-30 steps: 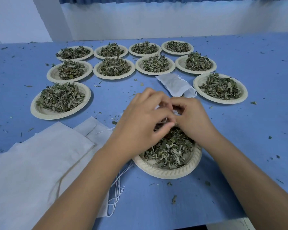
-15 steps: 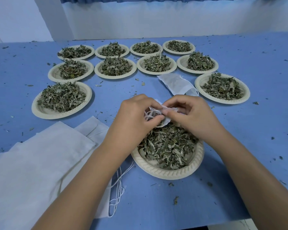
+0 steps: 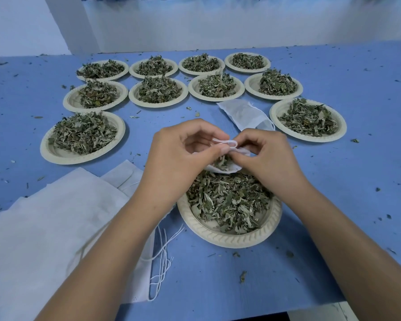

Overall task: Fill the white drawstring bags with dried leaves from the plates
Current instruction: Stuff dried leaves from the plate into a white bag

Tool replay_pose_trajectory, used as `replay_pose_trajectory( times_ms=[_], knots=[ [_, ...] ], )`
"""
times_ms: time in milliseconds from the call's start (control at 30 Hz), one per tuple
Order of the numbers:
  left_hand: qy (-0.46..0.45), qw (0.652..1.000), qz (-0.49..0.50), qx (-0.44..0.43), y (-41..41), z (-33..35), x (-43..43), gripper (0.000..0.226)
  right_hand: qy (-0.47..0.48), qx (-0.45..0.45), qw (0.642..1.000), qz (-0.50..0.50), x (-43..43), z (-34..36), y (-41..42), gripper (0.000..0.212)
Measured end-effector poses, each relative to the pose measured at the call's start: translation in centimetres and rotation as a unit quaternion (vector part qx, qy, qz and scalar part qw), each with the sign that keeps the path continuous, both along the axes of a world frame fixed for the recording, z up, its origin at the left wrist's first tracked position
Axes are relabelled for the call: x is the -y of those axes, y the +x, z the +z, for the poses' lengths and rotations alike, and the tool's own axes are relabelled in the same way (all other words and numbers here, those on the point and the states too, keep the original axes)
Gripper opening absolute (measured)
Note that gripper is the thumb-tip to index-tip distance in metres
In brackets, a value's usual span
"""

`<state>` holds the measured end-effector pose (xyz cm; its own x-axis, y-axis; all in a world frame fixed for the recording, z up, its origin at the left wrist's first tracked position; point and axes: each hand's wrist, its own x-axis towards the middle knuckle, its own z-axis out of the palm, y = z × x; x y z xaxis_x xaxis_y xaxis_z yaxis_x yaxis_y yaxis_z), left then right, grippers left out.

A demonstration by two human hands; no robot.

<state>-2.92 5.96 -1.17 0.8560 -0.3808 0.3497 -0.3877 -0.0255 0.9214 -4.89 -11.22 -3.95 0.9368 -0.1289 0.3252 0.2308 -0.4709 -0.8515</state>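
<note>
**A small white bag (image 3: 222, 169) held over the near plate (image 3: 227, 240)**

We take the near plate, the one closest to us with its heap of dried leaves (image 3: 229, 200), as our mark on the blue table (image 3: 333, 205).

Far to the left of it lies a flat stack of white bags (image 3: 44, 228), partly under the left forearm. Loose white strings (image 3: 162, 258) from that stack trail on the table just beside the plate's left rim. Behind the near plate and to the left, well apart from it, stands a left plate (image 3: 56, 156) full of leaves.

Over the far edge of the near plate, the left hand (image 3: 178, 158) has its fingers curled. Its thumb and forefinger pinch the mouth of the small white bag. This bag hangs between both hands, just over the leaves of the plate; we cannot tell if it touches them. We see some leaves in it. A loop of drawstring (image 3: 227, 143) shows at its top, between the fingertips. The right hand (image 3: 264, 156), also curled, pinches the same mouth from the other side.

Behind the near plate and a little to the right, a second bag (image 3: 241, 111) lies flat on the table; we cannot tell if it is filled. Further behind stand eight more plates (image 3: 158, 104) in two rows, all with leaves. Behind and to the right of the near plate, a right plate (image 3: 310, 139) carries leaves too, just beside the second bag.
</note>
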Motion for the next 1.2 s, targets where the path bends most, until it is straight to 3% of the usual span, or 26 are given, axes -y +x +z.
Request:
replay_pose_trajectory(
  times_ms=[200,333,433,567,700,800,867,1067,1200],
  knots=[
    [-0.006,0.998,-0.053,-0.029,-0.4,-1.0,1.1,0.018,-0.036,0.000,0.999,0.014,-0.3,0.3,-0.4,0.035],
    [0.012,0.999,-0.051,-0.001,-0.4,-1.3,1.2,0.021,-0.053,0.009,0.998,0.015,-0.3,0.3,-0.4,0.027],
    [0.033,0.999,0.002,0.041,0.0,-1.3,1.0,0.022,-0.042,0.007,0.999,0.008,-0.2,0.2,-0.3,0.018],
    [0.011,0.999,0.028,0.018,0.1,-1.4,1.0,0.023,-0.030,0.002,0.999,0.011,-0.3,0.1,-0.3,0.008],
    [0.005,0.987,0.156,0.044,0.5,-1.5,0.5,0.020,-0.007,0.001,1.000,0.006,-0.1,0.1,-0.2,0.011],
    [0.102,0.970,0.215,0.047,1.3,-1.4,-0.3,0.023,0.012,0.003,1.000,0.001,-0.1,0.2,-0.3,0.012],
    [0.140,0.970,0.196,0.042,1.4,-1.5,-0.3,0.019,0.012,0.010,1.000,-0.003,-0.2,0.1,-0.4,0.012],
    [0.119,0.986,0.095,0.061,0.2,-1.0,0.6,0.009,-0.013,0.057,0.998,-0.011,-0.5,0.2,-0.4,0.006],
    [0.154,0.980,0.093,0.090,0.2,-1.0,0.6,0.006,-0.023,0.061,0.998,-0.019,-0.5,0.1,-0.4,0.005]
  ],
)
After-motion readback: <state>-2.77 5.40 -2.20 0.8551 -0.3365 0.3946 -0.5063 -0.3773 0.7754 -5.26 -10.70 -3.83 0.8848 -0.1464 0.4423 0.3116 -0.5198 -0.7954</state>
